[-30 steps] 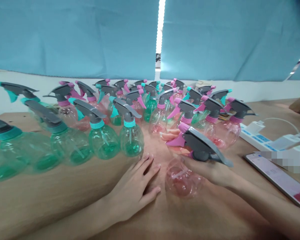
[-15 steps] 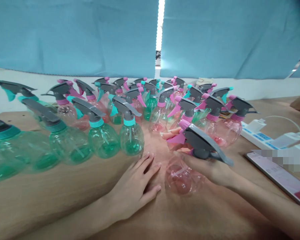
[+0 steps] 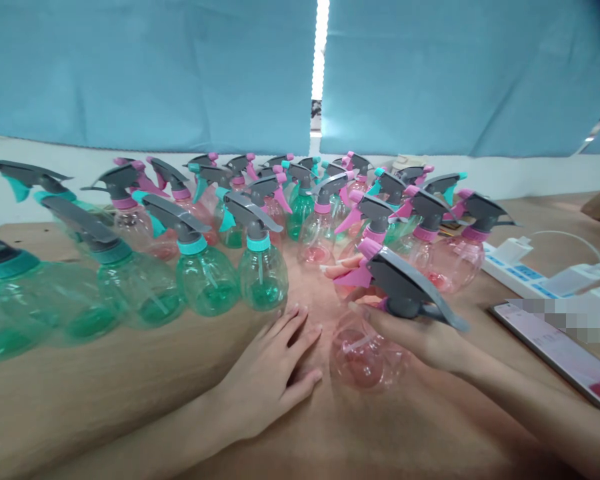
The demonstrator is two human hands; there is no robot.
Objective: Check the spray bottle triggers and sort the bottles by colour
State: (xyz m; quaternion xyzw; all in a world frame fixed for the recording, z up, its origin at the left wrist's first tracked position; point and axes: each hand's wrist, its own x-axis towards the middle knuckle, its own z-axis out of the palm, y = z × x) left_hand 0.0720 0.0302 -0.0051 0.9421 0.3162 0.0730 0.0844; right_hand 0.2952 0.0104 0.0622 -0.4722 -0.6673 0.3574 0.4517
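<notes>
My right hand (image 3: 415, 337) is wrapped round the neck of a pink spray bottle (image 3: 363, 360) with a grey trigger head (image 3: 405, 293), which stands on the wooden table (image 3: 130, 393). Its fingers reach under the pink nozzle. My left hand (image 3: 270, 380) lies flat on the table just left of that bottle, fingers stretched out, holding nothing. A green spray bottle (image 3: 263, 273) stands just beyond its fingertips.
Several green spray bottles (image 3: 125, 287) stand to the left and several pink ones (image 3: 430, 247) at the back right. A white power strip (image 3: 525, 277) with plugs and a phone (image 3: 560, 353) lie on the right. Blue blinds (image 3: 180, 73) hang behind.
Almost nothing has moved. The view has shifted slightly and my right hand has kept its hold on the pink bottle.
</notes>
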